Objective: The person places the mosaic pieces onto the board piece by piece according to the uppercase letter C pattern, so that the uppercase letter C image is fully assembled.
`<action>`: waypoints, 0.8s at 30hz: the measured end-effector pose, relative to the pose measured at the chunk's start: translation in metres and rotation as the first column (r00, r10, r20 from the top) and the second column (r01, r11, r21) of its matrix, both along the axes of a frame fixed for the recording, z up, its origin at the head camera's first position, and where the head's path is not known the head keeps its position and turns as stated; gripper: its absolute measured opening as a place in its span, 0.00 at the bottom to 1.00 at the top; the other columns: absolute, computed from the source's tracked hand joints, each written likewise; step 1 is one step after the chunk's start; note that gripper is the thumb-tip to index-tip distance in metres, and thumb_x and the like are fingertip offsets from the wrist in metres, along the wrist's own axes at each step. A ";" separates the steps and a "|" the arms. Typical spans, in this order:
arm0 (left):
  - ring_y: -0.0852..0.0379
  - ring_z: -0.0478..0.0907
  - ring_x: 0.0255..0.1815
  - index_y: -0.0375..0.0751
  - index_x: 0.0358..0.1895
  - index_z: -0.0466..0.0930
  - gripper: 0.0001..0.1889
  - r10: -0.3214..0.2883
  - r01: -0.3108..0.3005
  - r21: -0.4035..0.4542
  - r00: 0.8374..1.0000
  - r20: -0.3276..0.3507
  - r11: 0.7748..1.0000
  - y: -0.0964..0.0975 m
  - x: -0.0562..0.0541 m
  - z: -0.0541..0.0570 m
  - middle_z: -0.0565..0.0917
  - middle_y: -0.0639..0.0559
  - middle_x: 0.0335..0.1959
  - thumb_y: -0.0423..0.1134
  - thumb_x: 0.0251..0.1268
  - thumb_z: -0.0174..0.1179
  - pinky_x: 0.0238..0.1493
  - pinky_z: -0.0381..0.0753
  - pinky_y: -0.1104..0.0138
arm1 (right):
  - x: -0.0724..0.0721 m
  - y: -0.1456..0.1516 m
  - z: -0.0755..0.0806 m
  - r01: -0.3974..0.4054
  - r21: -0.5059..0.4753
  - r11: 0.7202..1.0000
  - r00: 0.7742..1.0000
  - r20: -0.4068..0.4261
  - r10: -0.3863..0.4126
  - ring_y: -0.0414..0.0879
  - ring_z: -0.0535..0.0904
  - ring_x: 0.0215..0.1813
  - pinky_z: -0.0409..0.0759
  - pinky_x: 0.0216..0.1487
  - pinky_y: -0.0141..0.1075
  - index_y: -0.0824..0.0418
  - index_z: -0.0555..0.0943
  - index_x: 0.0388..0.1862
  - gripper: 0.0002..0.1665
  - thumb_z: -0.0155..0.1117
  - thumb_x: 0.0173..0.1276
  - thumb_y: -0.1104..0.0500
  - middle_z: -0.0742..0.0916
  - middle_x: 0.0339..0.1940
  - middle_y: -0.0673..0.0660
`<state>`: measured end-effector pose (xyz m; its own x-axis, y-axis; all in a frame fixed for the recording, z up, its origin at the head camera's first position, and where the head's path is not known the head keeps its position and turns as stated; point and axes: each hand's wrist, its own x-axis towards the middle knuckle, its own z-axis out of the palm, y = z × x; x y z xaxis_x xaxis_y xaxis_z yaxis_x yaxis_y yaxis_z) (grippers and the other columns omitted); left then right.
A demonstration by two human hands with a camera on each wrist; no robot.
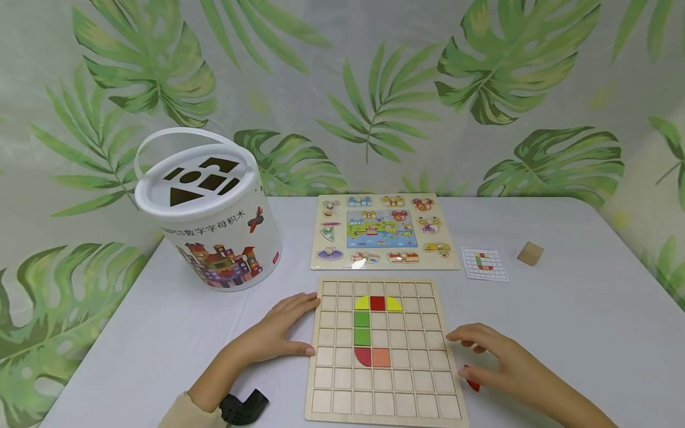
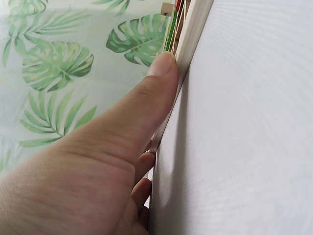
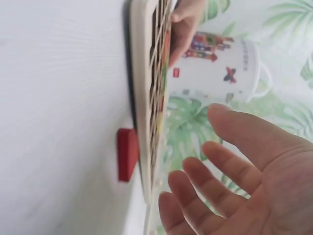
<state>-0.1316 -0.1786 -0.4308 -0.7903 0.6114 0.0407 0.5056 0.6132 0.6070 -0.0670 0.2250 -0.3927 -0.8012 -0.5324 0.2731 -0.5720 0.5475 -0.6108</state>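
Note:
A wooden grid board (image 1: pixel 374 380) lies on the white table. Set in its squares are yellow quarter-round pieces (image 1: pixel 394 304), a red square (image 1: pixel 377 304), green squares (image 1: pixel 362 336), a dark red quarter-round (image 1: pixel 363 356) and an orange square (image 1: pixel 382 358). My left hand (image 1: pixel 273 336) rests against the board's left edge, thumb and fingers extended; the thumb tip touches the rim in the left wrist view. My right hand (image 1: pixel 495 356) hovers by the right edge, fingers loosely bent and holding nothing. Below it a loose red piece (image 3: pixel 127 154) lies beside the board, partly hidden by the thumb in the head view.
A white lidded bucket (image 1: pixel 214 220) with shape holes stands at the back left. Behind the board lies a picture puzzle (image 1: pixel 385 232). A pattern card (image 1: pixel 484 264) and a wooden block (image 1: pixel 530 254) are at the back right. A black object (image 1: pixel 243 408) sits near my left wrist.

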 end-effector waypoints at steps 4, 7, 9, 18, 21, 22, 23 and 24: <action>0.49 0.47 0.68 0.44 0.67 0.58 0.47 0.004 -0.004 0.000 1.000 0.010 1.000 0.000 0.001 0.001 0.56 0.51 0.68 0.63 0.43 0.62 0.65 0.46 0.51 | 0.008 0.015 -0.011 -0.007 0.041 0.999 1.000 0.027 0.006 0.36 0.72 0.40 0.73 0.37 0.27 0.55 0.73 0.51 0.26 0.70 0.52 0.58 0.77 0.45 0.45; 0.51 0.46 0.69 0.45 0.67 0.58 0.47 0.012 -0.012 -0.009 1.000 0.023 1.000 0.000 0.001 0.002 0.55 0.53 0.69 0.63 0.43 0.62 0.65 0.45 0.52 | 0.013 0.022 -0.020 0.017 0.079 0.997 0.999 0.049 -0.021 0.35 0.71 0.41 0.70 0.42 0.20 0.53 0.73 0.49 0.25 0.70 0.52 0.55 0.76 0.43 0.43; 0.51 0.46 0.69 0.45 0.67 0.58 0.47 0.013 -0.012 -0.012 1.000 0.023 1.000 0.000 0.001 0.002 0.55 0.53 0.69 0.63 0.43 0.62 0.65 0.45 0.52 | 0.015 0.025 -0.025 0.033 0.099 0.995 0.999 0.040 -0.037 0.35 0.71 0.41 0.67 0.44 0.17 0.52 0.73 0.47 0.23 0.70 0.52 0.54 0.75 0.42 0.42; 0.51 0.46 0.69 0.45 0.67 0.58 0.46 0.016 -0.016 -0.010 1.000 0.024 1.000 0.001 0.001 0.003 0.55 0.54 0.69 0.62 0.44 0.63 0.65 0.45 0.52 | 0.011 0.027 -0.032 0.059 0.098 0.993 0.998 -0.044 -0.055 0.34 0.70 0.38 0.67 0.41 0.17 0.49 0.75 0.43 0.23 0.69 0.50 0.67 0.75 0.38 0.40; 0.51 0.45 0.69 0.45 0.67 0.58 0.46 0.018 -0.018 -0.011 0.999 0.027 1.000 0.001 0.002 0.002 0.55 0.54 0.69 0.62 0.44 0.63 0.65 0.45 0.52 | 0.008 0.028 -0.032 0.041 0.088 0.995 0.998 -0.047 -0.037 0.34 0.71 0.39 0.67 0.42 0.16 0.50 0.75 0.45 0.24 0.68 0.50 0.68 0.75 0.40 0.41; 0.51 0.45 0.69 0.46 0.68 0.58 0.46 0.018 -0.018 -0.012 0.999 0.029 1.000 0.001 0.002 0.002 0.55 0.54 0.69 0.62 0.44 0.63 0.65 0.45 0.52 | 0.008 0.028 -0.031 0.036 0.086 0.996 0.998 -0.047 -0.032 0.34 0.71 0.39 0.67 0.42 0.16 0.50 0.75 0.45 0.24 0.68 0.50 0.68 0.75 0.40 0.41; 0.52 0.45 0.69 0.46 0.68 0.57 0.46 0.021 -0.020 -0.015 0.999 0.034 1.000 0.001 0.002 0.003 0.55 0.55 0.69 0.62 0.44 0.62 0.65 0.44 0.53 | 0.007 0.028 -0.031 0.033 0.087 0.996 0.998 -0.048 -0.028 0.34 0.71 0.39 0.68 0.42 0.17 0.50 0.75 0.45 0.23 0.68 0.50 0.67 0.75 0.40 0.41; 0.52 0.45 0.69 0.46 0.68 0.57 0.47 0.021 -0.021 -0.016 0.999 0.036 1.000 0.001 0.002 0.003 0.55 0.55 0.69 0.62 0.44 0.62 0.65 0.44 0.53 | 0.006 0.028 -0.031 0.031 0.091 0.995 0.998 -0.049 -0.027 0.34 0.71 0.38 0.68 0.42 0.17 0.50 0.75 0.45 0.23 0.69 0.51 0.66 0.75 0.40 0.41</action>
<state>-0.1299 -0.1778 -0.4280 -0.8038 0.5948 0.0026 0.4704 0.6329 0.6149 -0.0611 0.2531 -0.4237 -0.8039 -0.5336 0.2628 -0.5824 0.6166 -0.5297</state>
